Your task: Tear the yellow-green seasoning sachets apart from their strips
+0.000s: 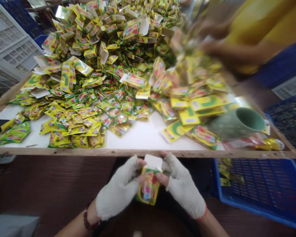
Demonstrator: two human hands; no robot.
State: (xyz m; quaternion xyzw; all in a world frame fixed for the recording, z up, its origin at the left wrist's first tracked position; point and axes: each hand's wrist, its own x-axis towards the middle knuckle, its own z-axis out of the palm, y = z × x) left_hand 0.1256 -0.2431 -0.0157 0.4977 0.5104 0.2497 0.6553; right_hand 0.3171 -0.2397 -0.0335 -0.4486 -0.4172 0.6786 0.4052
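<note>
Between my two hands, just below the table's front edge, is a small yellow-and-green cardboard candy box [148, 189] with its white top flap raised. My left hand [120, 189], in a white fingerless glove, pinches the box's left side. On its right side my right hand [184, 187], gloved the same way, grips with thumb and fingers. What is inside the box cannot be seen. Beyond the edge lie small yellow candy packets [74, 126] in a loose group and green candy packets [118, 110] behind them. Flat yellow boxes [204, 103] lie to the right.
A large heap of boxes and packets [108, 33] covers the table's back. A green cup [236, 123] lies sideways at right, near the wooden rim [162, 153]. A blue crate [259, 187] stands below right. Another person's blurred hands [212, 42] work at the heap.
</note>
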